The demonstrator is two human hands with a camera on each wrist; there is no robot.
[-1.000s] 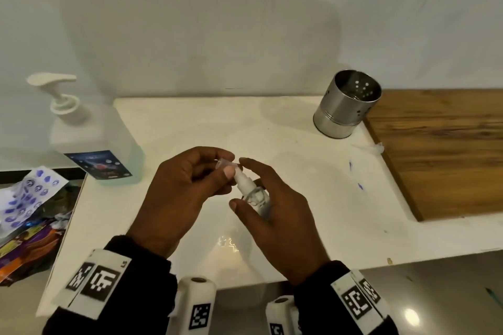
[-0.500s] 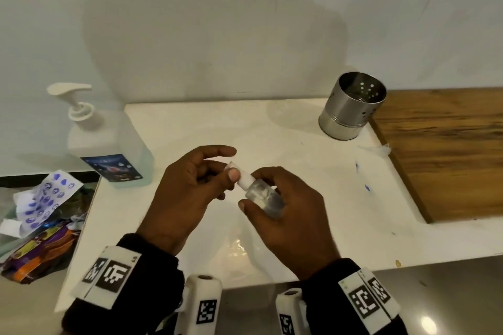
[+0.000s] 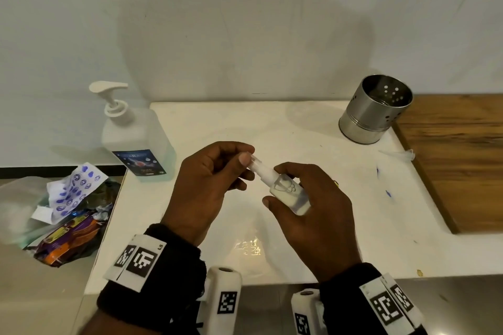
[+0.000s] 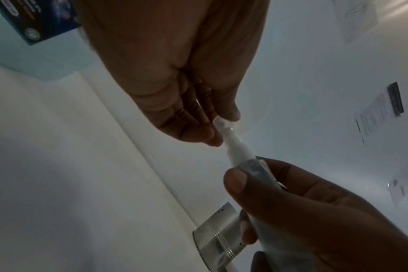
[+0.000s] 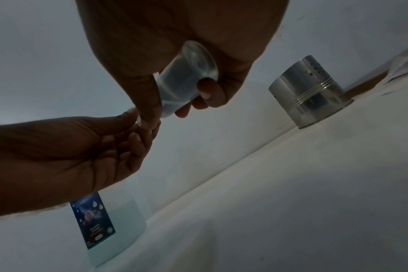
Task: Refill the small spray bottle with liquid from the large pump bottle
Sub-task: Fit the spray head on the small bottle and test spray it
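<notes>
My right hand [image 3: 277, 185] grips the small clear spray bottle [image 3: 287, 192] by its body, above the white counter [image 3: 272, 128]. The bottle leans with its white spray head up and to the left. My left hand [image 3: 246, 163] pinches the clear cap [image 3: 254, 162] over the nozzle between thumb and fingers; the left wrist view shows the cap [image 4: 221, 124] still on the spray head. The bottle's round base [image 5: 193, 64] faces the right wrist camera. The large pump bottle [image 3: 136, 139], with a white pump and blue label, stands at the counter's back left, untouched.
A perforated steel holder [image 3: 374, 111] stands at the back right, beside a wooden board [image 3: 457, 158]. A small bit of clear plastic [image 3: 402, 155] lies by the board's edge. Crumpled wrappers and paper [image 3: 68, 212] lie left of the counter. A wall runs close behind.
My right hand has tilted the small bottle from nearly upright to leaning left towards my left hand. The left thumb and fingers have stayed on the cap.
</notes>
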